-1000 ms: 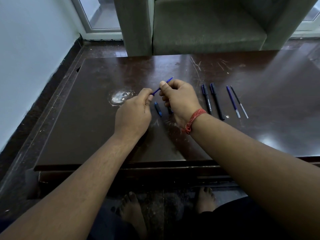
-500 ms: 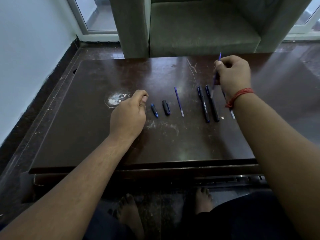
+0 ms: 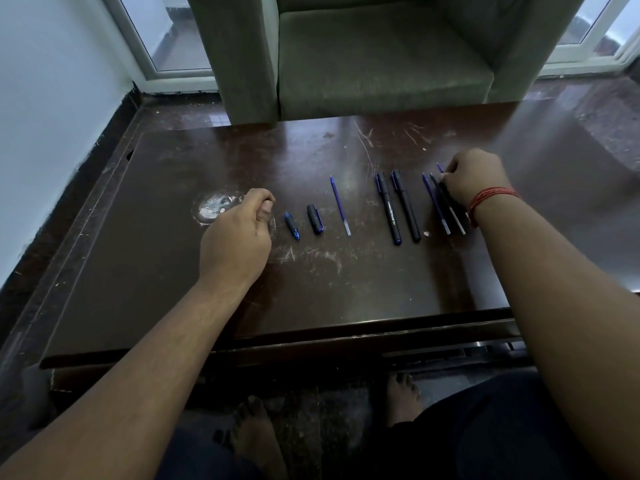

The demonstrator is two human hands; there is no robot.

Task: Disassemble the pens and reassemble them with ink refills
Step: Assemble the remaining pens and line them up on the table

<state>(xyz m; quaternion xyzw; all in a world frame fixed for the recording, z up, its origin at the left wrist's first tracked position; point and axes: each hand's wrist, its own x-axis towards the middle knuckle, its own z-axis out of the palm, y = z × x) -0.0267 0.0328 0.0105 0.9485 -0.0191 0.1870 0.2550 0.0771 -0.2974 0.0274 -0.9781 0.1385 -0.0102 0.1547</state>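
Lowered: right hand [image 3: 474, 181] to table [image 3: 207, 306] | pinching blue refill [image 3: 440, 167] | left hand [image 3: 235, 237] fisted, contents unclear

Both bare forearms are seen reaching from the bottom corners of the frame toward its middle. The left hand [image 3: 239, 233] is held left of centre as a loose fist, knuckles up, with the fingers [image 3: 265, 199] curled in and the thumb tucked against them; whether anything is enclosed cannot be told. The right hand [image 3: 472, 178] is placed at the centre right, back of the hand up, its fingers bunched and pinched toward the upper left around a thin blue refill [image 3: 440, 167], of which only the tip is shown. A red thread band [image 3: 485, 199] is worn on the right wrist. Two bare feet are visible at the bottom centre.
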